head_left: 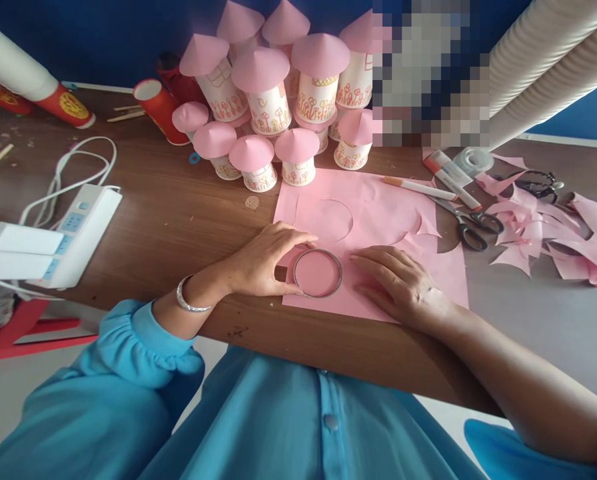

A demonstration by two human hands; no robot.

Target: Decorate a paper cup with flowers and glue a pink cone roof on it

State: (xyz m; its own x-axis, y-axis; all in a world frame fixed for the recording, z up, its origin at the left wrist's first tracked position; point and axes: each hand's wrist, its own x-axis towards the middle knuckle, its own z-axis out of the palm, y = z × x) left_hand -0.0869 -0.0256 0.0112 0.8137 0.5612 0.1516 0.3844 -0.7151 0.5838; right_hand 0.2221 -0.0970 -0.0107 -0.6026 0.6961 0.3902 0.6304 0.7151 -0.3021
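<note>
A thin round ring (339, 273), dark at its edge like a bangle, lies flat on a sheet of pink paper (368, 227). My left hand (271, 260) grips the ring from its left side, thumb at the lower edge and fingers at the upper edge. My right hand (403, 283) rests on the paper just right of the ring, fingers stretched out and holding nothing. A drawn circle (352, 220) shows on the paper above the ring. The sheet has curved cuts along its upper right edge.
Behind the paper stand several paper towers (270, 100) with pink cone roofs. To the right lie scissors (466, 223), an orange-and-white marker (418, 188), a tape roll (473, 160) and pink scraps (533, 220). A power strip (81, 233) with cables sits at left, near red tubes (161, 110).
</note>
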